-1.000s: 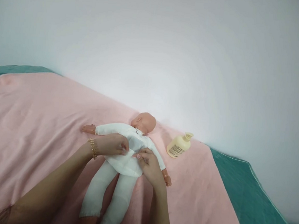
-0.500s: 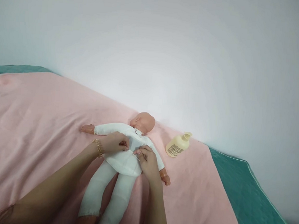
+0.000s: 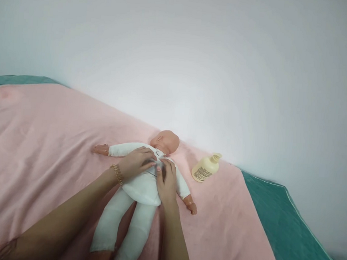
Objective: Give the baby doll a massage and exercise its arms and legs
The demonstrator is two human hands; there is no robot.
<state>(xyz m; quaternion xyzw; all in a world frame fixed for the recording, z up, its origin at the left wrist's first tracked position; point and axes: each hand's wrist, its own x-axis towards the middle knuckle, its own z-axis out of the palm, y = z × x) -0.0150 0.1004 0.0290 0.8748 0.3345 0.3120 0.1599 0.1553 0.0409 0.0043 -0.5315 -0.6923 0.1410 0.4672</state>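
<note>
A baby doll with a white cloth body and brown plastic head and limbs lies stretched out, its head away from me and its arms spread. Its face does not show. My left hand rests on the left of the upper torso, fingers extended and pointing toward the neck. On the torso's right side lies my right hand, fingers also stretched forward and thumb apart. Both thumbs come near each other at the middle. A dark line crosses the cloth just below them. Neither hand grips anything visible.
A pale yellow pump bottle stands to the right of the doll. Beneath lies a wrinkled pink sheet, with a green covering showing at its right and far left edges. A white wall rises behind.
Both hands have moved up the doll's torso toward its neck. Their fingers, pinched at the torso cloth before, are now extended on it. The doll and bottle stay in place.
</note>
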